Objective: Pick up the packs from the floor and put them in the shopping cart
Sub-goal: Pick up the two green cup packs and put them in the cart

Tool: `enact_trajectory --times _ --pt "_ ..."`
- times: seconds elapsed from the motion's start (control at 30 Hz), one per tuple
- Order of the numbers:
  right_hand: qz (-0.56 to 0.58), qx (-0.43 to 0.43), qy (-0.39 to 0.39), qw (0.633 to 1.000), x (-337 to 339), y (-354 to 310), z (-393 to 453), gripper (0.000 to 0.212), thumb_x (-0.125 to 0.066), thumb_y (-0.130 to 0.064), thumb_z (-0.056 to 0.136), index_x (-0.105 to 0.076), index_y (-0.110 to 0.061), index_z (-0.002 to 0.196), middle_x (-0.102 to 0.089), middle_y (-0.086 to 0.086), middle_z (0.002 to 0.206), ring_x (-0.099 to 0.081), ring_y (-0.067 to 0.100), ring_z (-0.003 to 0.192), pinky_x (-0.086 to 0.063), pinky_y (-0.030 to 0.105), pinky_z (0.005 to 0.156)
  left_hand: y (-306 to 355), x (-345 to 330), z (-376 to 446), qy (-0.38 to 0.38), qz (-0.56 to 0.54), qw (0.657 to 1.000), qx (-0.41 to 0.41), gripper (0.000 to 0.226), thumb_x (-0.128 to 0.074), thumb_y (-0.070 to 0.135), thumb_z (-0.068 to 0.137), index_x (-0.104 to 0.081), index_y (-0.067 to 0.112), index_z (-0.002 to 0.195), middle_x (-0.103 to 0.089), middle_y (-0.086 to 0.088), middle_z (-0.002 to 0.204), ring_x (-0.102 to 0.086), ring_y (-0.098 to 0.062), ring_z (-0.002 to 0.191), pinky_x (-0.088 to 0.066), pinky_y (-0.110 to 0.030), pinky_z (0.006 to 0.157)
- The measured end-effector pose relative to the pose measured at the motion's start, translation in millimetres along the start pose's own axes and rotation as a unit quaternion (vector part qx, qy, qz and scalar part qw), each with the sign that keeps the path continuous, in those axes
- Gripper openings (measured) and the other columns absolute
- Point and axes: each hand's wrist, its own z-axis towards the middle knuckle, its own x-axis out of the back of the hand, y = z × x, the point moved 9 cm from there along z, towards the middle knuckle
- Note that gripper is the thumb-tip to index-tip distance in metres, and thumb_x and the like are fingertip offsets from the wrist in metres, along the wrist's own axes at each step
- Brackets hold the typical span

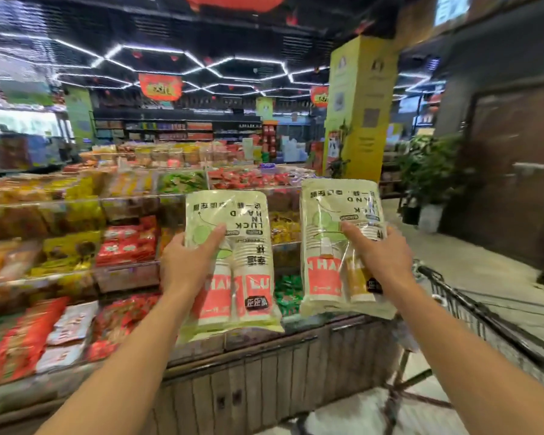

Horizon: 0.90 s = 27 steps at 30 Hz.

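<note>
A: What is at the left side?

B: A long wooden display stand (264,381) with slatted front panels carries many snack bags in red, orange, yellow and green (76,246), lying in clear plastic bins. They fill its left end and go on toward its far edge.

A: And the left hand?

B: The left hand (187,262) grips a pale green clear plastic pack of paper cups with red bands (233,265). The thumb lies across the front of the pack and the other fingers are curled behind its left edge. The pack is held up in the air, upside down, in front of the near edge of the stand.

A: What does the right hand do?

B: The right hand (379,255) holds a second pale green plastic pack of paper cups, one red and one yellow (336,246). The thumb presses on the front, the fingers wrap its right edge. This pack is also in the air, a little higher, beside the first but apart from it.

A: And at the right?

B: A black wire shopping cart (471,312) stands at the right end of the stand, below the right forearm. Both packs are outside the cart.
</note>
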Motion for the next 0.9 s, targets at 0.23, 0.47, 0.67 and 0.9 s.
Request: enact_trajectory --times 0.23,0.47,0.67,0.9 --pt "-0.009 -0.020 0.063 0.998 139 70 62 0.052 -0.078 -0.077 0.066 -0.064 -0.035 0.094 -0.076 -0.005 0.098 -0.074 0.022 0.093 -0.059 0.052 0.089 26 -190 -40 -0.095 -0.026 0.995 -0.014 0.079 -0.077 0.083 0.062 -0.077 0.019 0.107 -0.077 0.000 0.102 -0.072 -0.024 0.095 -0.058 -0.041 0.087" --pt "-0.052 -0.064 0.150 0.985 268 153 101 0.062 -0.077 -0.074 0.072 -0.065 -0.033 0.116 -0.074 -0.008 0.104 -0.073 0.019 0.094 -0.060 0.048 0.088 42 -367 -93 -0.215 -0.041 0.976 -0.009 0.050 -0.081 0.061 0.078 -0.075 0.020 0.106 -0.074 0.000 0.099 -0.070 -0.025 0.094 -0.054 -0.037 0.084" --pt "-0.093 -0.087 0.193 0.973 358 210 147 0.065 -0.080 -0.063 0.079 -0.057 -0.026 0.128 -0.069 -0.010 0.106 -0.067 0.016 0.095 -0.053 0.038 0.087 36 -527 -134 -0.288 -0.061 0.955 0.034 0.073 -0.077 0.083 0.051 -0.074 0.025 0.096 -0.079 0.002 0.099 -0.075 -0.027 0.092 -0.061 -0.051 0.089" --pt "-0.121 -0.131 0.255 0.950 462 276 223 0.054 -0.081 -0.062 0.079 -0.061 -0.031 0.119 -0.070 -0.014 0.101 -0.070 0.011 0.093 -0.055 0.034 0.077 50 -719 -181 -0.389 -0.075 0.916 0.061 0.050 -0.081 0.061 0.078 -0.065 0.022 0.106 -0.075 -0.006 0.092 -0.075 -0.026 0.073 -0.060 -0.035 0.066"
